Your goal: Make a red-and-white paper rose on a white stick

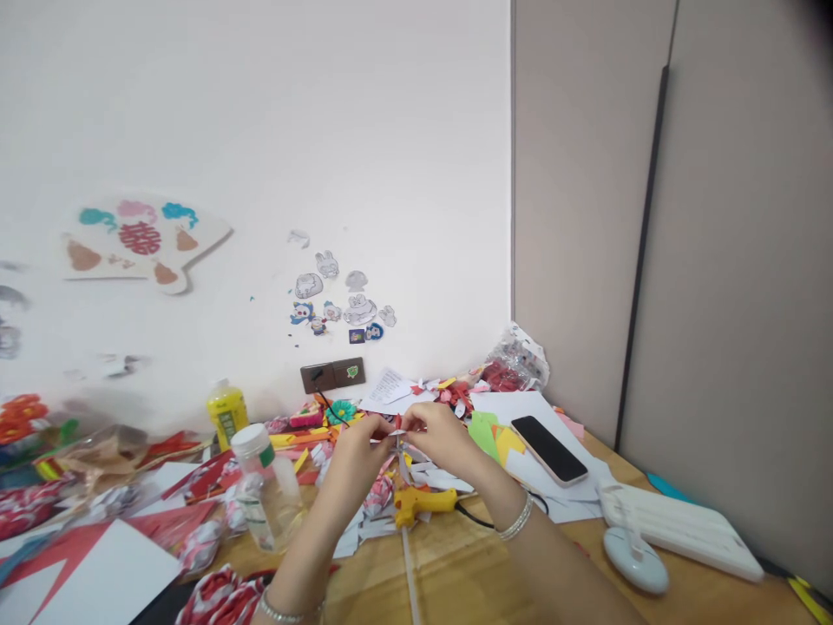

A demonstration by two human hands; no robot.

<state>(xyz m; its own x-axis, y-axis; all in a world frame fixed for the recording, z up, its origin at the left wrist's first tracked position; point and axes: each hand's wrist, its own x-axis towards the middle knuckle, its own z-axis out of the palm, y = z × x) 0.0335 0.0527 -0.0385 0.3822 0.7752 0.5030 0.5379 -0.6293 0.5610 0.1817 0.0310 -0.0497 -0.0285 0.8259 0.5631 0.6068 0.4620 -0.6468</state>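
Note:
My left hand [360, 449] and my right hand [435, 437] meet over the middle of the table. Their fingertips pinch a small folded piece of white paper [396, 432] from both sides, with a bit of red showing above it. Its exact shape is too small to make out. Just below lies a yellow hot glue gun [426, 501], its black cord running off to the right under my right forearm. Loose white paper strips [442, 477] are scattered beneath and around my hands.
Left stand a clear jar with a white lid [251, 441] and a yellow-labelled bottle [227, 412]. A phone [550, 450] lies on white sheets at right, near a white keyboard [683, 525] and mouse [636, 560]. Behind are the wall, a socket [333, 375] and a plastic bag [521, 358].

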